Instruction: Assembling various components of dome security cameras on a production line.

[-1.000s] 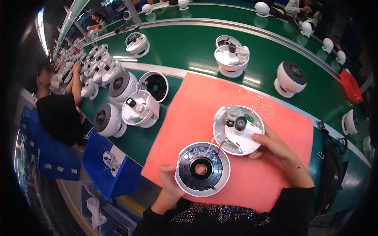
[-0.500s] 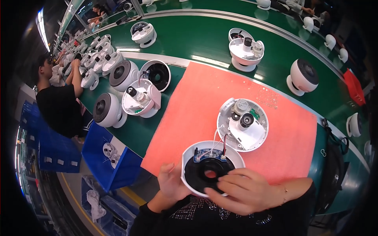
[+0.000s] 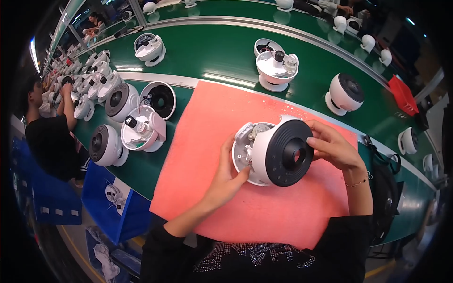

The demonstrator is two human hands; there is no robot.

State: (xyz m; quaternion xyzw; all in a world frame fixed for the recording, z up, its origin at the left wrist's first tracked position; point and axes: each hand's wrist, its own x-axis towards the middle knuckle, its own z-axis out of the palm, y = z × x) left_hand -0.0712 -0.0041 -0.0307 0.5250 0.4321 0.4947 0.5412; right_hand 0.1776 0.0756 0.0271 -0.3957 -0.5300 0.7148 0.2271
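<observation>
My left hand (image 3: 223, 181) grips the rim of a white bowl-shaped housing half (image 3: 239, 150) with a clear round part and white mounts inside. My right hand (image 3: 334, 147) has its fingers around the edge of a white front cover (image 3: 290, 153) with a black ringed face and a hole in the middle. The cover stands tilted against the right side of the housing half, black face turned to the right and toward me. It hides much of the inside and any wires. Both pieces are over the pink mat (image 3: 203, 198).
Ball-shaped white units crowd the left, including an open one (image 3: 143, 128) and a closed one (image 3: 108, 145). More stand on the green belt (image 3: 207, 52) beyond the mat. A blue bin (image 3: 101, 214) sits lower left, a black bag (image 3: 384, 198) right. A co-worker (image 3: 49, 134) works at left.
The front cover has been raised from near my body and turned over, its black face now outward, against the housing half. My left hand has moved onto the housing half. The whole view has shifted.
</observation>
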